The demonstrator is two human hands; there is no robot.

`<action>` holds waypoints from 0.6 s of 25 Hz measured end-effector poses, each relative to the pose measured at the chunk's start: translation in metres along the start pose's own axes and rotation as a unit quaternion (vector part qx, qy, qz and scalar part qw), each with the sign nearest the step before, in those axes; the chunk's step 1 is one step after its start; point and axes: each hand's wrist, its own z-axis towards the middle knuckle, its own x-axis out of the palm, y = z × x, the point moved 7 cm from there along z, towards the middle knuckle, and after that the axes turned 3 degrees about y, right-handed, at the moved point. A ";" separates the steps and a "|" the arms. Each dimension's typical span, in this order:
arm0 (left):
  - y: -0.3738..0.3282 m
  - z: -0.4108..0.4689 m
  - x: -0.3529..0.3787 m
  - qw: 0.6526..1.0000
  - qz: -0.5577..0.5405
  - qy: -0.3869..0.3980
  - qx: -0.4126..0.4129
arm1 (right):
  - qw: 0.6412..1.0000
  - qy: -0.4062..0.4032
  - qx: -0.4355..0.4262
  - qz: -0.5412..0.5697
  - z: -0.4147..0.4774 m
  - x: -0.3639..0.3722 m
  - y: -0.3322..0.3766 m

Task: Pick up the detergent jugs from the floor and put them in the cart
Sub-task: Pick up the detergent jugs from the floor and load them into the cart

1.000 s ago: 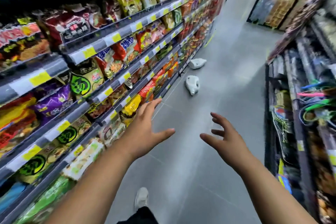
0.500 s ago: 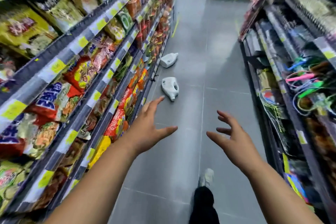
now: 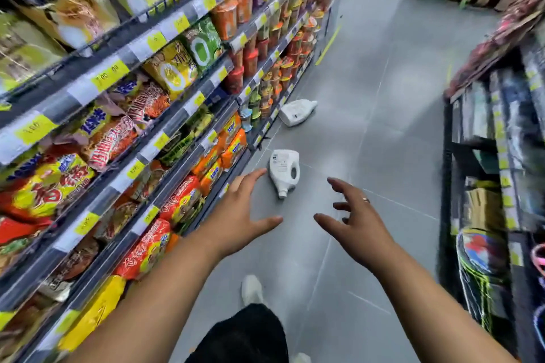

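Head view: left hand point(image 3: 239, 212) and right hand point(image 3: 356, 224) are stretched out, fingers spread, holding nothing. The nearer jug point(image 3: 283, 171) lies on the floor point(image 3: 368, 132) (cap toward the person), close to the left fingertips. The farther jug point(image 3: 296, 112), blurred, seems to lie by the shelves point(image 3: 160, 141).

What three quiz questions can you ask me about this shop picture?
1. True or false: the left hand and the right hand hold nothing.
2. How many white jugs lie on the floor?
3. The nearer jug has its cap pointing: A) toward the person, B) toward the far end of the aisle, C) straight up.
Key: 1 true; 2 two, the nearer jug and the farther jug; 3 A.
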 end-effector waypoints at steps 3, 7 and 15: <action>0.024 0.079 -0.005 0.999 -0.004 0.013 -0.031 | 0.999 0.033 0.000 -0.027 0.087 -0.003 -0.011; 0.040 0.209 -0.010 0.997 0.008 0.038 -0.061 | 0.997 0.035 0.026 -0.062 0.214 -0.010 -0.035; 0.094 0.387 0.025 0.987 -0.074 0.043 -0.136 | 0.991 0.072 0.060 -0.100 0.412 -0.006 -0.101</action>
